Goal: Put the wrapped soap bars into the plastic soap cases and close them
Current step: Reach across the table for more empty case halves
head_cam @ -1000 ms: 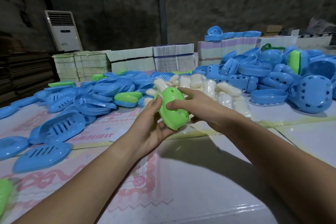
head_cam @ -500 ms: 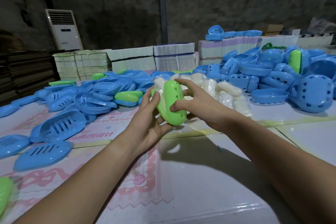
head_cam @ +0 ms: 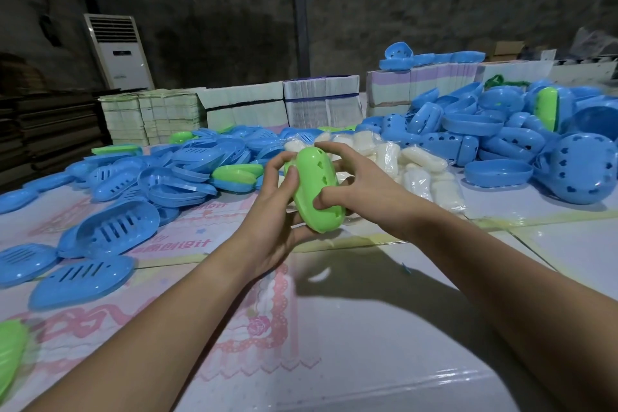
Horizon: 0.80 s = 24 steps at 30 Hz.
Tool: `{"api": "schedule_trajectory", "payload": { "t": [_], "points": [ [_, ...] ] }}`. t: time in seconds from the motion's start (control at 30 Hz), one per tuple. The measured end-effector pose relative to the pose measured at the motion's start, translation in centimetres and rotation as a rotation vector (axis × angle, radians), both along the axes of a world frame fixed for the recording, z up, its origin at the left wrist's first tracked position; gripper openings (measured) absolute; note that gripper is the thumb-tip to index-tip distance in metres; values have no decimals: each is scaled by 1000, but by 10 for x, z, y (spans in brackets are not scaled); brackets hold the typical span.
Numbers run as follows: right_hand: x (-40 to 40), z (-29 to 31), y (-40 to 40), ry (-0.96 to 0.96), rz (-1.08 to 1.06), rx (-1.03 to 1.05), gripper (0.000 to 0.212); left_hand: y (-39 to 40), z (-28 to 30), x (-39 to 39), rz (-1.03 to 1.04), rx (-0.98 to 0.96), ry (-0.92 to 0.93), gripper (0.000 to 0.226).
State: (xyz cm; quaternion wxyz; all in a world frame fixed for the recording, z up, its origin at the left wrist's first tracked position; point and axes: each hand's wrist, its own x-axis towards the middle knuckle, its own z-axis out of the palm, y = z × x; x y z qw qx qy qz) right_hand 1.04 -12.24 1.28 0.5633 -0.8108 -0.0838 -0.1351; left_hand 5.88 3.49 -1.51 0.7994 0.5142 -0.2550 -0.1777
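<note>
Left: slotted blue plastic case lids point(head_cam: 110, 227), glossy, too many to count. Centre: left hand point(head_cam: 271, 214) and right hand point(head_cam: 361, 191) both grip one smooth oval green soap case point(head_cam: 316, 191) above the table point(head_cam: 368, 328). Right: film-wrapped white soap bars point(head_cam: 418, 170), heaped.

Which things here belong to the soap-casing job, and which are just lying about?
Job: green plastic soap case, gripped by left hand and right hand; wrapped white soap bars; blue plastic case halves.
Lying about: white standing air conditioner; bundled paper stacks.
</note>
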Motion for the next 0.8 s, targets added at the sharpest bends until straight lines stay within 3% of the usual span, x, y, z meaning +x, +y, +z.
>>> {"api": "schedule_trajectory", "payload": {
  "t": [0.37,0.5,0.8],
  "points": [
    [2,-5,4,-14,31,52,83,-5,2,-6,156,55,-30,20],
    [5,-6,4,-15,33,96,83,-3,5,-6,134,60,-1,16],
    [7,-9,4,-15,20,96,81,2,12,-7,31,33,89,33]
  ]
}}
